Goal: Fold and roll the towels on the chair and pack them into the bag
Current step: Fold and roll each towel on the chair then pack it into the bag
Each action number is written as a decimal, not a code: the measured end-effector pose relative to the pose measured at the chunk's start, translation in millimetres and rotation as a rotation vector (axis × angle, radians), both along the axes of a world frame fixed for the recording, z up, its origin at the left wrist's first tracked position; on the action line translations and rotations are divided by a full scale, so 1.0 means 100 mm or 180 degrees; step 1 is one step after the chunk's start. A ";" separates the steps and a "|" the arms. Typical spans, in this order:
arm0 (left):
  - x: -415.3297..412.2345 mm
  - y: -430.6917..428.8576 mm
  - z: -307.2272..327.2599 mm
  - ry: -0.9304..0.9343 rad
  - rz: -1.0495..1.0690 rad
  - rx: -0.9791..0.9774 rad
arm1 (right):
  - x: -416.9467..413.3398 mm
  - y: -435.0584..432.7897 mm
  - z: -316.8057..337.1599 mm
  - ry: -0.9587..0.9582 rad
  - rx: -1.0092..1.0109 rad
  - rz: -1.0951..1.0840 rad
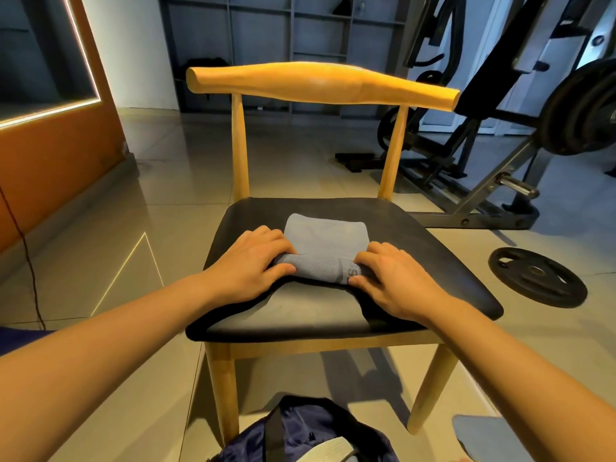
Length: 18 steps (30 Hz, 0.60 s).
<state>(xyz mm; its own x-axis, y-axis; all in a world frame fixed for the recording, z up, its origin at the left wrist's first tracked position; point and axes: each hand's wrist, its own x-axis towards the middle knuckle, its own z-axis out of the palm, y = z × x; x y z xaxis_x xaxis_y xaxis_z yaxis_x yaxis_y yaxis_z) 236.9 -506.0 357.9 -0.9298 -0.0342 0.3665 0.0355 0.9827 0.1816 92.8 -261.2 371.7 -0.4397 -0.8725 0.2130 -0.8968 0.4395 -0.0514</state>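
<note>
I am viewing through one head-worn wide-angle camera, looking forward and down, close over the chair point(333, 311) seat.

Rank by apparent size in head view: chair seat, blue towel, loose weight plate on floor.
1. chair seat, clearly largest
2. blue towel and weight plate: look about alike, so not ranked

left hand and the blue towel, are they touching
Touching. The head view shows the left hand with its fingers curled over the rolled near end of the blue towel and its thumb against the roll's front, with no gap between them.
</note>
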 end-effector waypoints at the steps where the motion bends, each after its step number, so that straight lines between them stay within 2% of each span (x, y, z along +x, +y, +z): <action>1: 0.00 0.01 0.04 -0.0169 -0.0002 0.0139 | -0.03 0.01 0.05 -0.0231 0.0121 0.0002; 4: -0.01 0.00 0.15 -0.0810 -0.0030 0.1067 | -0.11 0.00 0.16 -0.1311 0.0260 -0.0118; 6: -0.03 -0.02 0.22 -0.1084 -0.0034 0.1624 | -0.14 -0.04 0.15 -0.1718 0.0195 -0.0275; 8: -0.08 -0.03 0.24 -0.1139 0.0046 0.1950 | -0.14 -0.08 0.13 -0.1672 0.0095 -0.0393; 11: -0.14 0.00 0.22 -0.0942 0.0240 0.2231 | -0.09 -0.10 0.10 -0.0993 -0.0345 -0.0356; 14: -0.18 0.00 0.20 -0.0324 0.0352 0.1759 | -0.02 -0.13 0.03 -0.0542 -0.0718 -0.0159; 18: -0.14 0.10 0.14 0.0614 -0.0094 0.0128 | 0.01 -0.21 -0.09 -0.0342 -0.0726 -0.0275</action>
